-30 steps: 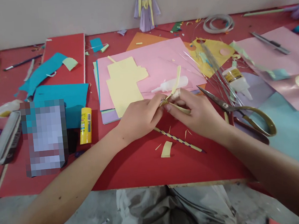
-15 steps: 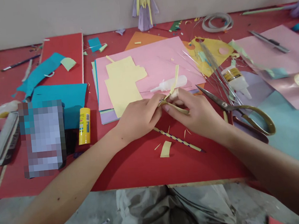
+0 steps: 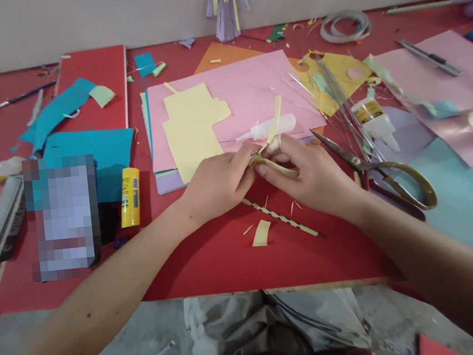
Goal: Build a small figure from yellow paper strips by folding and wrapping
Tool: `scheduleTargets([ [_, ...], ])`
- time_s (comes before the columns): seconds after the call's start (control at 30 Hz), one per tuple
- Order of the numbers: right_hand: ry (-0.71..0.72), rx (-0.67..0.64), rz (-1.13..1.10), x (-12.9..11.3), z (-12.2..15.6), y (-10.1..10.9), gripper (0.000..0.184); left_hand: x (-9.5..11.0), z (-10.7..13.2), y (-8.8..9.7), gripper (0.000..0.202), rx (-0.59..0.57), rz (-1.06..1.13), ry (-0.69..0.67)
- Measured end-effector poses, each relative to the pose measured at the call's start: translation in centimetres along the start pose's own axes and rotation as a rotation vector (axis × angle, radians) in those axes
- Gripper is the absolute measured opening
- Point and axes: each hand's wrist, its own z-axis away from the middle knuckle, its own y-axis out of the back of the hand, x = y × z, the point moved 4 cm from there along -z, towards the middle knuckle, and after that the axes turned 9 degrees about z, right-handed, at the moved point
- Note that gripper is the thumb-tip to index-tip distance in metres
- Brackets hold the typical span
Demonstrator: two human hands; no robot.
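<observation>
Between my two hands is a narrow pale-yellow paper strip (image 3: pixel 275 119), one end standing up and another part looped below it. My left hand (image 3: pixel 225 179) pinches it from the left, and my right hand (image 3: pixel 312 174) pinches it from the right; the fingertips meet and partly hide where it crosses. Under them on the red table lies a yellow pencil with dark spots (image 3: pixel 284 218), near a small cut yellow paper piece (image 3: pixel 261 233) and thin scraps. Just beyond, a white glue bottle (image 3: pixel 271 128) rests on pink paper (image 3: pixel 252 81) beside a yellow paper sheet (image 3: pixel 192 131).
Scissors (image 3: pixel 358 164) lie half open right of my right hand, below a glue bottle with a yellow label (image 3: pixel 373 119). A yellow glue stick (image 3: pixel 130 198) stands at left. A purple paper figure (image 3: pixel 226 11) leans on the wall; a cutter (image 3: pixel 430 58) lies far right.
The view has shifted slightly, moving the table items a little up and left. Both hands keep their pinch on the paper strip, with hardly any movement.
</observation>
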Motion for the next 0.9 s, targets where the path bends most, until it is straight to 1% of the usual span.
scheduleTargets([
  [0.4, 0.07, -0.054, 0.055, 0.35, -0.03, 0.04, 0.01, -0.02, -0.03, -0.03, 0.026, 0.009, -0.031, -0.028],
  [0.9, 0.017, -0.068, 0.074, 0.37, -0.05, -0.01, 0.012, -0.14, -0.05, -0.14, 0.027, -0.023, -0.007, -0.011],
])
